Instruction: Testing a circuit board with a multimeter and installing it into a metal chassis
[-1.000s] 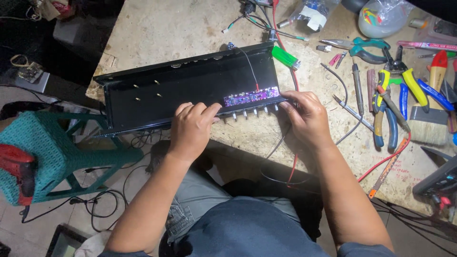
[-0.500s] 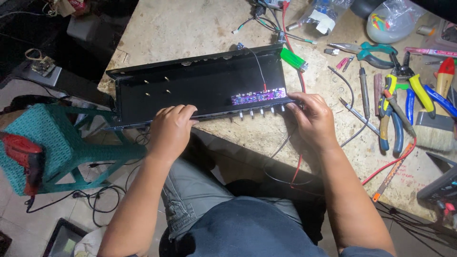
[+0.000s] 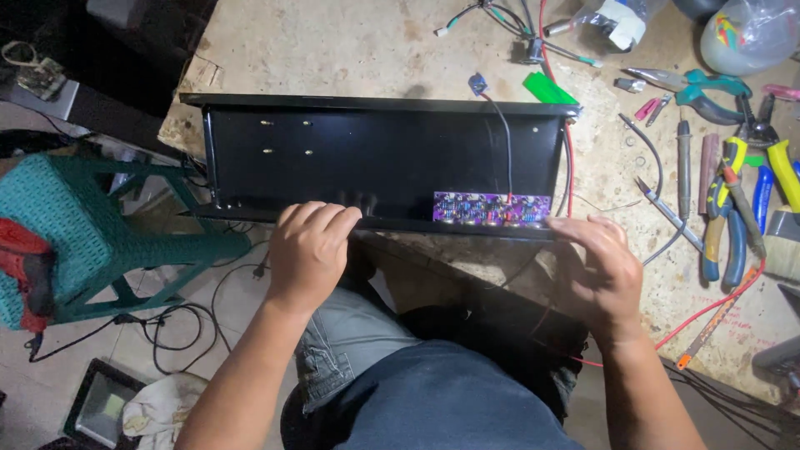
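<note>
A long black metal chassis point(image 3: 367, 158) lies open on the worn workbench point(image 3: 350, 50), its near wall overhanging the bench edge. A purple circuit board point(image 3: 492, 207) sits inside against the near wall at the right, with a red and a dark wire running up from it. My left hand point(image 3: 310, 250) grips the near wall of the chassis, fingers curled over its rim. My right hand point(image 3: 598, 271) rests at the chassis's front right corner, fingers spread along the wall below the board.
Pliers point(image 3: 723, 208), cutters, screwdrivers and a brush point(image 3: 783, 242) lie at the bench's right. Wires, a green part point(image 3: 550, 88) and plastic bags point(image 3: 746, 33) sit at the back. A green stool with a teal cushion point(image 3: 58, 225) stands at left; cables lie on the floor.
The chassis has swung square to me and nearer. My left hand has shifted along the near wall; my right hand has moved to the front right corner.
</note>
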